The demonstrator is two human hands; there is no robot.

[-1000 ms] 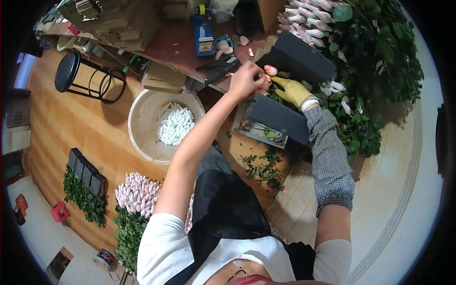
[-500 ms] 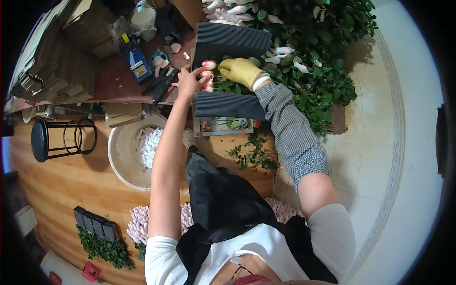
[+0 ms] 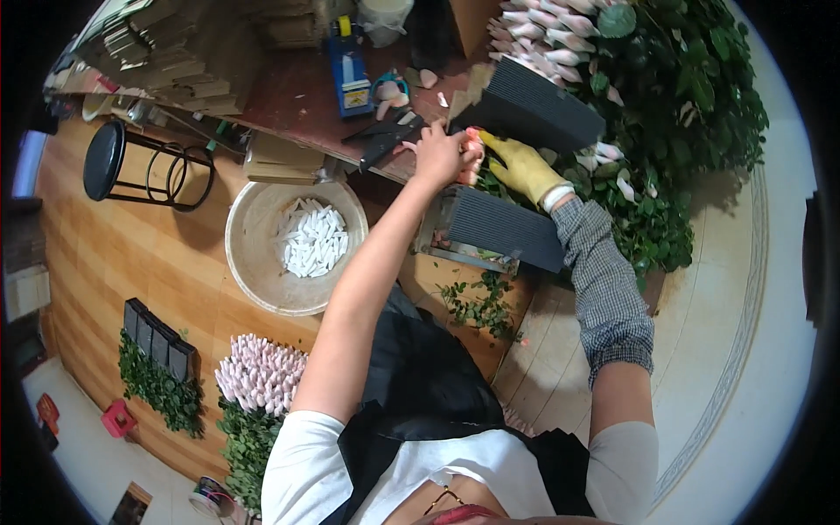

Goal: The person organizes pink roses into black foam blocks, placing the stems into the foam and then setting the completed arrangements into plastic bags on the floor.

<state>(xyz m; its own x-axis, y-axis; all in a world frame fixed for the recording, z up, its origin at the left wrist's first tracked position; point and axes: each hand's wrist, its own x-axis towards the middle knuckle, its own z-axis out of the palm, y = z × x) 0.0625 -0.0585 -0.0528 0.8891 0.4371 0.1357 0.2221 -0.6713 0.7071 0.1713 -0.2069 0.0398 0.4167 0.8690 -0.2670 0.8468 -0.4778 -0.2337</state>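
Pink-red roses [image 3: 471,166] lie in a row between two dark corrugated boards on the table. My bare left hand [image 3: 440,157] is at their heads, its bent fingers closed on a rose; the fingertips are partly hidden. From the other side my right hand [image 3: 522,168], in a yellow glove, reaches in with thumb and forefinger apart. Its forefinger tip touches a red rose head [image 3: 474,134] near my left fingers. The far corrugated board [image 3: 538,103] stands tilted behind the hands. The near corrugated board [image 3: 505,229] slopes in front of them.
Black-handled cutters [image 3: 389,140], teal scissors [image 3: 389,90] and a blue tool [image 3: 350,79] lie left of the hands. Leafy stems [image 3: 691,114] and sleeved pink buds [image 3: 547,35] pile up behind and right. Below stand a tub [image 3: 245,262] of white pieces and a black stool [image 3: 105,162].
The view has turned and shifted, so the table appears farther right and tilted. My left fingers have moved in from a spread pose onto the rose heads. The glove's thumb and forefinger have parted.
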